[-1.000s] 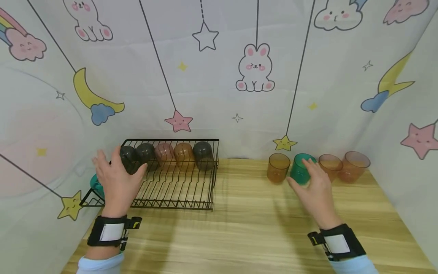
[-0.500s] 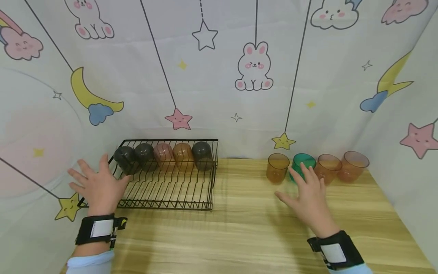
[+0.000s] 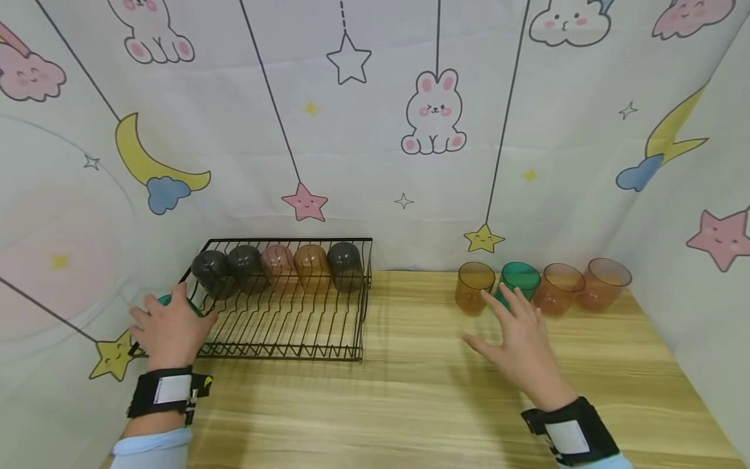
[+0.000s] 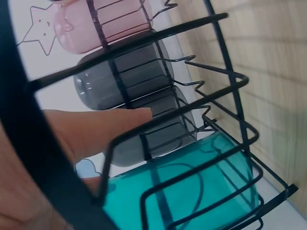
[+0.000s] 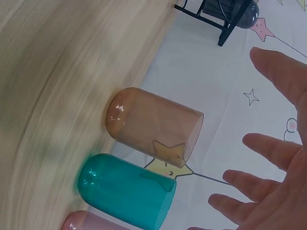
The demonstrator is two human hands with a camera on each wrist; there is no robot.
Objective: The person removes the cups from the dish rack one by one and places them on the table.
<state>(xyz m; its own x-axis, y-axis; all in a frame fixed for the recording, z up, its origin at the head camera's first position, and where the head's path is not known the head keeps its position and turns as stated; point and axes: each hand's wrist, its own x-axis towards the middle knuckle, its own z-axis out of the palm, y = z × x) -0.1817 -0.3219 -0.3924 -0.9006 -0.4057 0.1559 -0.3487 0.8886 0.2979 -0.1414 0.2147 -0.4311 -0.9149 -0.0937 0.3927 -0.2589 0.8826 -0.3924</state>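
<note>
Over the left side of a black wire rack [image 3: 287, 355], my left hand [image 3: 170, 329] reaches down at an upside-down teal cup [image 4: 192, 187]. Its thumb [image 4: 115, 122] lies straight, overlapping a dark grey cup [image 4: 153, 139] in the left wrist view; the other fingers are mostly hidden there. My right hand [image 3: 524, 352] hovers with spread fingers in front of an upright teal cup [image 3: 519, 280] and an amber cup [image 3: 474, 286]. In the right wrist view its fingertips [image 5: 261, 143] stand apart from both cups.
Along the rack's back sit more upturned cups: dark grey [image 3: 246, 268], pink [image 3: 278, 267], amber [image 3: 312, 268] and another dark grey cup [image 3: 346, 267]. Two pinkish cups [image 3: 559, 290] stand upright at the right. A printed cloth [image 3: 381, 163] hangs behind the wooden table [image 3: 410, 404].
My left hand has moved left and then come down over the teal cup in the rack. My right hand has drawn slightly left and back from the upright teal cup.
</note>
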